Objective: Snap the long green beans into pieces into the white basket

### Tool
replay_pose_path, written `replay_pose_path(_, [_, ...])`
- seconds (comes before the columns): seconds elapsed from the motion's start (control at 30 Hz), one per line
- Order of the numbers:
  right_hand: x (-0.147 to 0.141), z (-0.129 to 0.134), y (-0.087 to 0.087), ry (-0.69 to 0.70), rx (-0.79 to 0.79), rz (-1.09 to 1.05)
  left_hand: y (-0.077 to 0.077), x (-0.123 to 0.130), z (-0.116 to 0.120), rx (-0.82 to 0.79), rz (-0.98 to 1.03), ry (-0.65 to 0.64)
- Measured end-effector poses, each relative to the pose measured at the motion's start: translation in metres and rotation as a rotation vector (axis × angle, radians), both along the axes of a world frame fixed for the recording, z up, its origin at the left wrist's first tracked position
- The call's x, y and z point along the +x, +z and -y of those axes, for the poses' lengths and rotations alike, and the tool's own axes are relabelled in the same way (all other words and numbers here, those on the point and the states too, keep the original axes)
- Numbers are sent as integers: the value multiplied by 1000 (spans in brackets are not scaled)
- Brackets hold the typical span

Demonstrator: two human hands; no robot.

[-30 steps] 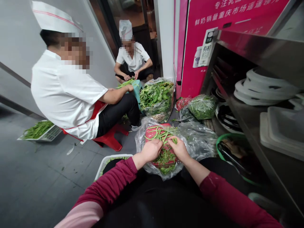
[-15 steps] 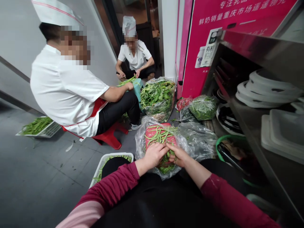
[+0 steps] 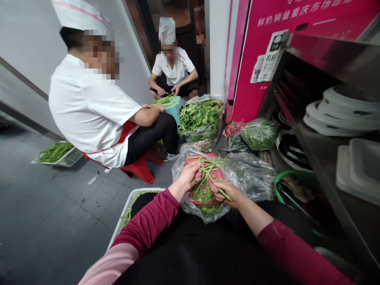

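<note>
Tiled floor [image 3: 86, 209], plastic [image 3: 180, 161] around red surface [image 3: 217, 174], right hand [image 3: 230, 193], grip closed on green bean [image 3: 224, 194], left hand [image 3: 190, 175], grip unclear

The single view is head-worn, looking forward and steeply down over the wearer's own forearms [image 3: 148, 221], close above them. No second view shares the scene.

"What do your hands show?"

"Your right hand [image 3: 227, 194] grips green beans [image 3: 225, 193]; your left hand [image 3: 190, 176], its hold unclear, is over the red surface [image 3: 217, 173]."

"And around them?"

"Clear plastic [image 3: 179, 163] surrounds that surface; beyond, a bag of leafy greens [image 3: 203, 136] stands near a seated person [image 3: 92, 107]."
</note>
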State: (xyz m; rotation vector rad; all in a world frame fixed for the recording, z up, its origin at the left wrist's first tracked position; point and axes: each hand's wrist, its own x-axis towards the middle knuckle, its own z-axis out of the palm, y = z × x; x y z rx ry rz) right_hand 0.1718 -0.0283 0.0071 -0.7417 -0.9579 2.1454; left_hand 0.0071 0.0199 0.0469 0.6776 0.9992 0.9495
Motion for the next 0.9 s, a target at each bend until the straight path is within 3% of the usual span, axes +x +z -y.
replay_pose_path(0.2, [-1, -1, -2, -16, -102, 63, -3, -2, 4, 25, 86, 82])
replay_pose_path(0.3, [-3, -4, -6, -133, -116, 119, 6, 0, 18, 160, -126, 48])
replay_pose_path(0.43, [-4, -10, -15, -325, -193, 201, 23, 8, 60, 587, -660, -248])
replay_pose_path(0.5, [-3, -10, -18, -389, -254, 203, 26, 10, 77, 748, -797, -361])
replay_pose_path(0.57, [-3, -6, -17, -354, -259, 172, 21, 11, 85, 779, -849, -380])
replay_pose_path(0.67, [-5, 5, -13, -100, -229, 114, 3, 5, 77, 815, -985, -362])
replay_pose_path(0.73, [-6, 10, -12, 10, -247, 114, -9, -4, 66, 944, -1141, -459])
replay_pose_path(0.83, [-3, 10, -15, -15, -279, 152, -20, -24, 48, 1082, -1318, -788])
replay_pose_path(0.9, [1, 5, -17, -103, -292, 188, -24, -39, 34, 1001, -1445, -893])
